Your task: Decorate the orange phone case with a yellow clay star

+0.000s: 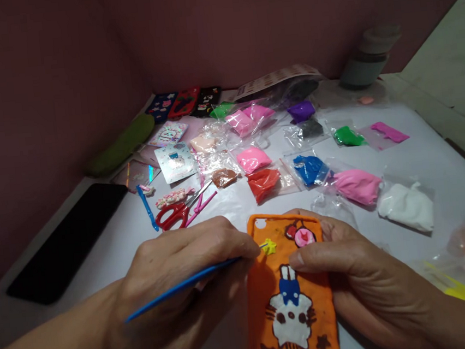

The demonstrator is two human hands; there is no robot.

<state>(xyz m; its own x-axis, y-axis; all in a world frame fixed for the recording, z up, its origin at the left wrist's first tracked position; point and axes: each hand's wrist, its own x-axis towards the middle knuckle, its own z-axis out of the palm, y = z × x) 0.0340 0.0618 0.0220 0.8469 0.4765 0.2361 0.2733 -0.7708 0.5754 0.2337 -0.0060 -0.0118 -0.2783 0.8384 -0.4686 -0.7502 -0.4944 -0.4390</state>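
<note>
My right hand (360, 266) is closed around the upper right side of an orange phone case (320, 297), its thumb lying on the front. The case looks covered in clay. On it are an upside-down white cat figure (291, 322) in blue, brown stars (323, 343), a pink round piece (304, 237) and a small yellow star (269, 246). A slim blue modelling tool (185, 286) is pinched in my left hand (174, 251), its tip touching the yellow star. Part of the case runs out of the bottom of the view.
Several bags of coloured clay, among them red (263, 185), blue (309, 168) and white (406, 207), cover the white table. Red-handled scissors (173, 217) and a blue tool (147, 207) lie left of them. A black phone (68, 242) is farther left; a jar (365, 63) stands behind.
</note>
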